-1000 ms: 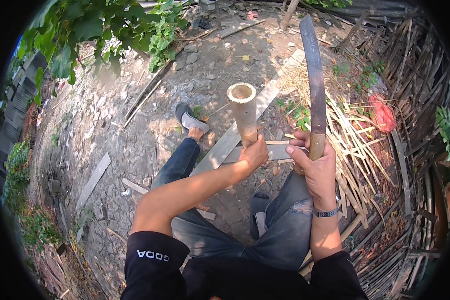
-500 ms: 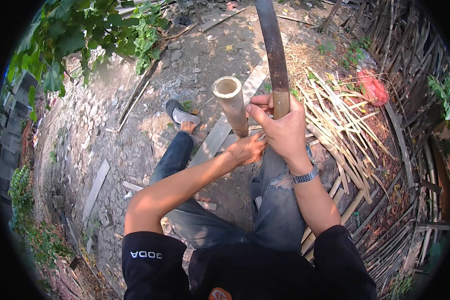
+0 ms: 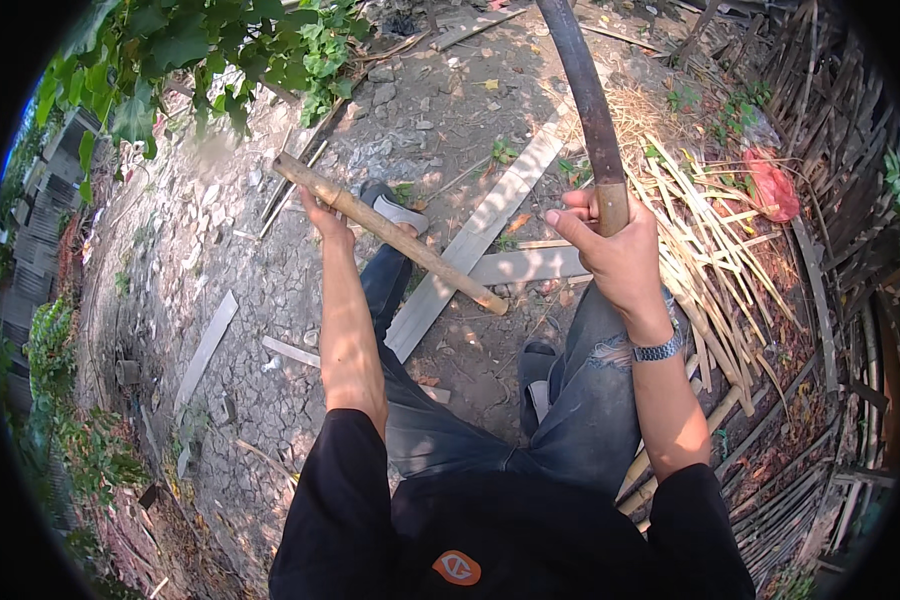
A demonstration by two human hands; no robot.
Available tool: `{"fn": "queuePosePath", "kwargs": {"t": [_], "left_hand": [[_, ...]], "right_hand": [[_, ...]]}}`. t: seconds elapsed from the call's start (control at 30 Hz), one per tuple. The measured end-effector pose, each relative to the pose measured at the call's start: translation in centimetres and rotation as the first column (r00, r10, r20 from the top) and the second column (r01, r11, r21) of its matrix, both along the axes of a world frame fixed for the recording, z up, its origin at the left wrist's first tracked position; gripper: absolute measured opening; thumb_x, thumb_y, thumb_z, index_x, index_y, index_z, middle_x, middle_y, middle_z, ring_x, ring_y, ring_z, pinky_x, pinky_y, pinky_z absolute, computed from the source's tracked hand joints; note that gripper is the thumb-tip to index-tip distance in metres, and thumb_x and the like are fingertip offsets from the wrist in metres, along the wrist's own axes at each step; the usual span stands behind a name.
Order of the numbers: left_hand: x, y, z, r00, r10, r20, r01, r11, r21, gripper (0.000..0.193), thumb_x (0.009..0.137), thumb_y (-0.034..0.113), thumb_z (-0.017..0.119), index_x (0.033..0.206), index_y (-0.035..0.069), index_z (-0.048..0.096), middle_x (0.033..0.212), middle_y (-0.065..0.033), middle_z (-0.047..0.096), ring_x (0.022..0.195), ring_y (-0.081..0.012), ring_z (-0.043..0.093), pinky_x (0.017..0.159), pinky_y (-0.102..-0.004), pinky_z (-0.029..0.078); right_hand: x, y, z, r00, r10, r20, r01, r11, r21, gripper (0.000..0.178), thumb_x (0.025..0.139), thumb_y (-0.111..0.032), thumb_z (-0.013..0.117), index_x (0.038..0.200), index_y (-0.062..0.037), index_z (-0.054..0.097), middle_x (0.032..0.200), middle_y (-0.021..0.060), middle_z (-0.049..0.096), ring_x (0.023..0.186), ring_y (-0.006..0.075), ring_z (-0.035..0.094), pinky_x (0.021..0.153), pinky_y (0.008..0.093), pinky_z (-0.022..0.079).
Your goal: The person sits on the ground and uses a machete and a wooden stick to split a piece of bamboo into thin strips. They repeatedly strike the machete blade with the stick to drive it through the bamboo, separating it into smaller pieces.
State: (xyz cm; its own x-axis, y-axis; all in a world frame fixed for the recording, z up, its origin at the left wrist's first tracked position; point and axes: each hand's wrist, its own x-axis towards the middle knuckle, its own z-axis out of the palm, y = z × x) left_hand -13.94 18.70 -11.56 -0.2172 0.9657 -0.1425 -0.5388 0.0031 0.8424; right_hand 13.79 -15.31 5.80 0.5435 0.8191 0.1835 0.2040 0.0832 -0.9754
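A length of bamboo, pale brown with ringed joints, slants through the air over the ground and my outstretched foot. My left hand grips it near its upper left end, the fingers partly hidden behind it. The other end points down to the right, above the planks. In my right hand is a machete, its dark blade pointing up and away and its light handle closed in my fist. The blade's tip runs out past the top edge. Blade and bamboo stand apart.
Grey planks lie crossed on the cracked soil between my feet. A heap of split bamboo strips spreads at the right, with a red plastic bag beyond. Stacked sticks line the right edge; leafy vines hang at upper left.
My left hand has swung out to the left, turning the bamboo from upright with its hollow end up to a sideways slant. The right hand with the machete has shifted slightly right.
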Motion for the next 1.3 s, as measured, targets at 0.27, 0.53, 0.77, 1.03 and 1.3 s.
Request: {"fn": "queuePosePath", "kwargs": {"t": [0.27, 0.53, 0.77, 1.03, 1.3], "left_hand": [[6.2, 5.1, -0.3, 0.711, -0.453, -0.538, 0.552, 0.833, 0.027, 0.082, 0.093, 0.063, 0.057, 0.158, 0.018, 0.038, 0.147, -0.0107, 0.051, 0.136, -0.0295, 0.045, 0.11, -0.049, 0.038], [13.7, 1.7, -4.4, 0.444, -0.72, 0.533, 0.669, 0.662, 0.338, 0.121, 0.077, 0.096, 0.039, 0.16, 0.008, 0.03, 0.163, -0.0221, 0.029, 0.151, -0.036, 0.031, 0.122, -0.0602, 0.025], [15.1, 2.9, -12.8, 0.583, -0.689, 0.431, 0.716, 0.686, 0.127, 0.105, 0.087, 0.084, 0.045, 0.158, 0.008, 0.032, 0.156, -0.0218, 0.042, 0.143, -0.0343, 0.043, 0.118, -0.0561, 0.032], [19.9, 3.7, -28.6, 0.624, -0.657, -0.422, 0.328, 0.711, -0.621, 0.083, 0.082, 0.054, 0.077, 0.14, 0.001, 0.053, 0.13, -0.0193, 0.063, 0.113, -0.0293, 0.064, 0.093, -0.0441, 0.053], [25.6, 4.0, -35.5, 0.343, -0.563, -0.752, 0.226, 0.826, -0.516, 0.073, 0.079, 0.04, 0.086, 0.129, -0.006, 0.058, 0.125, -0.0226, 0.068, 0.115, -0.0309, 0.067, 0.095, -0.0413, 0.055]], "right_hand": [[1.9, -0.3, -0.6, 0.998, -0.054, -0.023, 0.051, 0.992, -0.118, 0.033, 0.081, -0.017, 0.087, 0.1, -0.0006, 0.066, 0.083, 0.0031, 0.066, 0.073, 0.0096, 0.065, 0.062, 0.0246, 0.052], [3.1, -2.3, -0.4, 0.983, -0.152, -0.106, 0.131, 0.974, -0.185, 0.025, 0.085, -0.008, 0.083, 0.102, 0.0012, 0.066, 0.082, 0.0, 0.063, 0.07, 0.0056, 0.058, 0.06, 0.0214, 0.045], [6.3, -3.5, -1.2, 0.951, -0.287, -0.113, 0.259, 0.942, -0.211, 0.019, 0.086, 0.0, 0.077, 0.101, -0.0003, 0.066, 0.089, 0.0002, 0.062, 0.072, 0.0043, 0.056, 0.063, 0.0211, 0.045], [8.2, -2.7, -3.1, 0.945, -0.302, -0.126, 0.271, 0.938, -0.218, 0.034, 0.08, -0.009, 0.083, 0.087, -0.0064, 0.05, 0.093, 0.0103, 0.065, 0.073, 0.0105, 0.059, 0.065, 0.0251, 0.048], [9.5, -1.2, -3.2, 0.951, -0.309, -0.002, 0.282, 0.871, -0.403, 0.043, 0.08, -0.025, 0.084, 0.086, -0.0072, 0.045, 0.094, 0.0118, 0.06, 0.077, 0.0165, 0.06, 0.071, 0.0305, 0.051]]}}
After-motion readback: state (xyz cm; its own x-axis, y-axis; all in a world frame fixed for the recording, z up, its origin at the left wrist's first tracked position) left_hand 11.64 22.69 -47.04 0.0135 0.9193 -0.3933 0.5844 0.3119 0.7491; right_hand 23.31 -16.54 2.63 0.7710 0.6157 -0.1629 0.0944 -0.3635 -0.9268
